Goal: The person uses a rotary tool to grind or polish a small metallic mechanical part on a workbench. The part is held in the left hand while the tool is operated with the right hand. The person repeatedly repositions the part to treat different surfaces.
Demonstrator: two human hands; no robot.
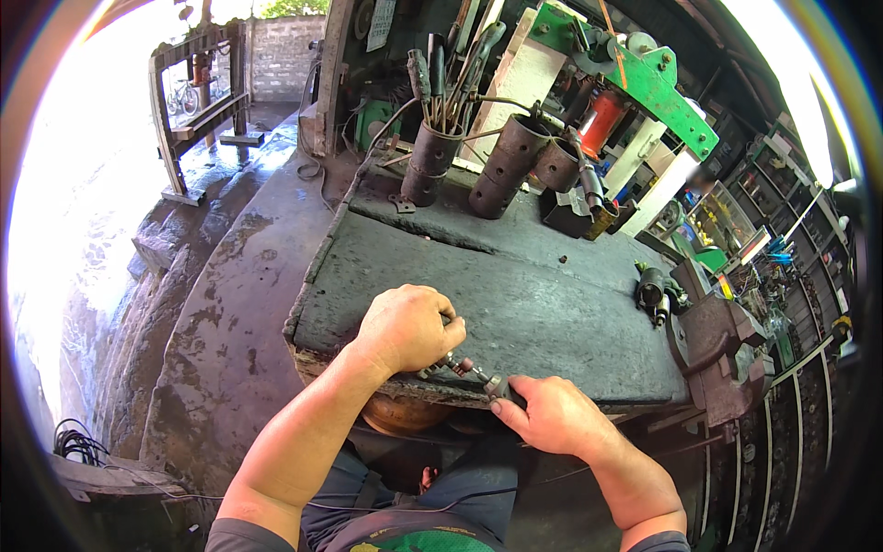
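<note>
Over the near edge of a dark workbench (515, 294), both my hands are closed. My left hand (409, 329) wraps round a small metal part, mostly hidden by the fingers. From under it, a thin metal shaft with a reddish-brown collar (465, 365) points toward my right hand (555, 416). That hand grips a dark tool with a grey, rounded metal nose (498, 386), thumb lying along its side. Shaft and nose look in line, but I cannot tell whether they are joined. The tool's body is largely covered by my palm.
Rusty metal tubes (430, 166) holding rods and hand tools stand at the bench's back. A bench vise (722, 354) is at the right end, beside a black power tool (653, 290). Behind rises a green press frame (635, 78) with a red cylinder (602, 121). A cord (368, 508) crosses my lap.
</note>
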